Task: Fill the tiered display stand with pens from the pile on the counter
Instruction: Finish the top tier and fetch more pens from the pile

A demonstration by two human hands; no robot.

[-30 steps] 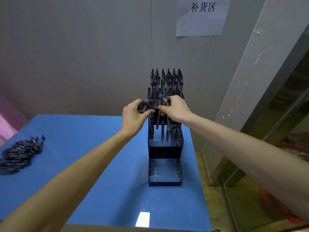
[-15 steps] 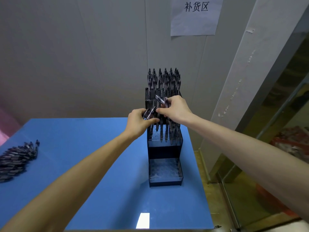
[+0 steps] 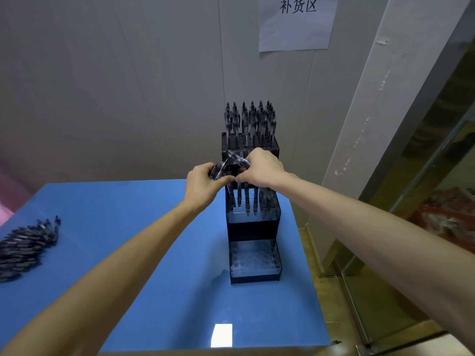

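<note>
A black three-tier display stand (image 3: 253, 227) stands at the right side of the blue counter (image 3: 144, 253). Its top tier is packed with upright dark pens (image 3: 250, 122), the middle tier holds several pens, and the bottom tier (image 3: 254, 256) shows bare holes. My left hand (image 3: 203, 185) grips a small bundle of pens (image 3: 218, 169) just left of the middle tier. My right hand (image 3: 262, 168) pinches a single pen (image 3: 237, 159) over that tier, its fingers touching the left thumb. A pile of dark pens (image 3: 25, 246) lies at the counter's left edge.
A grey wall with a paper sign (image 3: 295, 21) rises behind the stand. A white pillar and a glass partition (image 3: 424, 176) stand to the right. The counter's right edge drops to a yellowish floor (image 3: 341, 299).
My left hand with its bundle has dropped a little and come closer to the right hand. The right hand still holds a pen above the middle tier. The view shifted slightly.
</note>
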